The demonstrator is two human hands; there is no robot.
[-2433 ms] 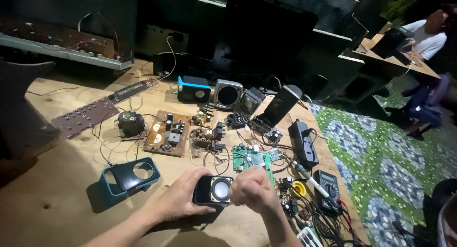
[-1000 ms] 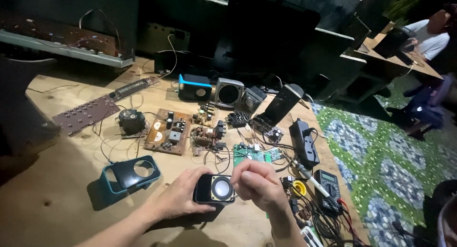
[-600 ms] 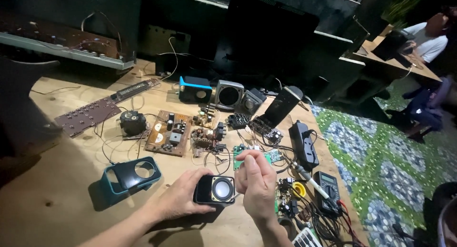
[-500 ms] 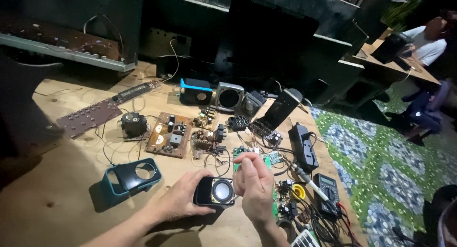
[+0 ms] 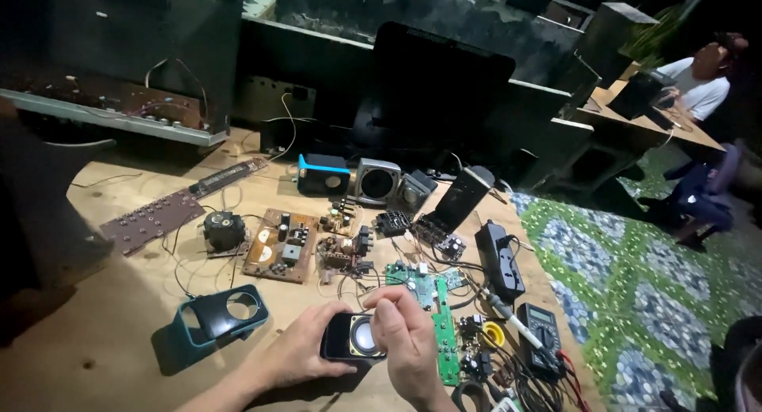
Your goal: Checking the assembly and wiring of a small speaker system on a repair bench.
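Left hand [image 5: 298, 356] has a closed grip on a small black speaker unit [image 5: 353, 337], low on the wooden desk [image 5: 119, 301]. Right hand [image 5: 409, 340] rests on the speaker's right side w/ fingers curled (can't tell if it's gripping). Teal front cover [image 5: 218, 321] lies just left of the speaker; green circuit board [image 5: 440, 336] just right.
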